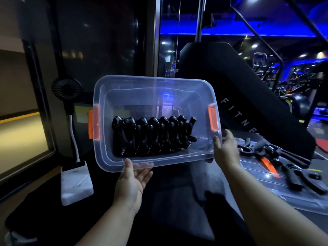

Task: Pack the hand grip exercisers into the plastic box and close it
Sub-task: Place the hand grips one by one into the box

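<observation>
black padding point(177, 192) covers the surface below the hands, dim and hard to make out. the room is a dark gym with blue strip lights along the ceiling and machines blurred at the far right. a tall black cushion point(230, 77) with pale letters stands right behind the box. to the left is a dark glass panel. near it a small black fan point(67, 88) sits on a white stalk above a white block point(76, 185).

the plastic box point(154, 82) is clear and is held up off the surface, tilted toward the camera. orange latches point(213, 119) sit at both short ends. i cannot tell whether a lid is on it. a row of black hand grips point(149, 135) with metal springs lies packed side by side in its lower half.

the left hand point(132, 180) is palm up at the near long edge, fingers nearly straight against the rim, thumb raised beside it. the right hand point(225, 150) grips the near right corner, thumb on the front and fingers curled round the side.

well to the right, a clear tray point(257, 190) lies flat. loose grips point(292, 173) and an orange strip point(268, 165) lie on it, apart from the box.
</observation>
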`<action>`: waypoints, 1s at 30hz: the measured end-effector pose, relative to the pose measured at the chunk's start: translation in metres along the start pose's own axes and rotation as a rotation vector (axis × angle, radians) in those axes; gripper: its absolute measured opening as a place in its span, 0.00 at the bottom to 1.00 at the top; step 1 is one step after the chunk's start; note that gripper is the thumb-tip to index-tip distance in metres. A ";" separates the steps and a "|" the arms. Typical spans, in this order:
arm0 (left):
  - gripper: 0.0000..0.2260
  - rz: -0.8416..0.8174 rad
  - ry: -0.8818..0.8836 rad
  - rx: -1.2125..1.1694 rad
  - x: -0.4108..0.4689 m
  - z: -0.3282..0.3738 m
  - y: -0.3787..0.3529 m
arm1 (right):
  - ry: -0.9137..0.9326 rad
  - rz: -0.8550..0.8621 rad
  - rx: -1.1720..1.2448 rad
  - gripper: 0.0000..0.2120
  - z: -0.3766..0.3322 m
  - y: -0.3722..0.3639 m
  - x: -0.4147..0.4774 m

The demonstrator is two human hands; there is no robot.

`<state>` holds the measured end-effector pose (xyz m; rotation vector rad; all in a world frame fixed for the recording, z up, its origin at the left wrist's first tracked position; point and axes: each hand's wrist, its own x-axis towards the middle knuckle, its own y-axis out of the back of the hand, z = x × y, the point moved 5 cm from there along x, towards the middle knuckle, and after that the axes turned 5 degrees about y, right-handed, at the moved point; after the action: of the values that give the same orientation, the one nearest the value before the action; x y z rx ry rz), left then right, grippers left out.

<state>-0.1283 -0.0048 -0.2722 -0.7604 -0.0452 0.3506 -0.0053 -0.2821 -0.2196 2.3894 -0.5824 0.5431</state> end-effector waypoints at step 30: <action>0.10 0.080 -0.206 0.045 0.064 -0.012 -0.091 | -0.108 -0.214 0.049 0.16 0.072 -0.023 0.035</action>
<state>-0.0390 -0.0529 -0.2245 -0.6809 -0.2001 0.5039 0.0518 -0.3214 -0.2647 2.5010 -0.3558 0.3407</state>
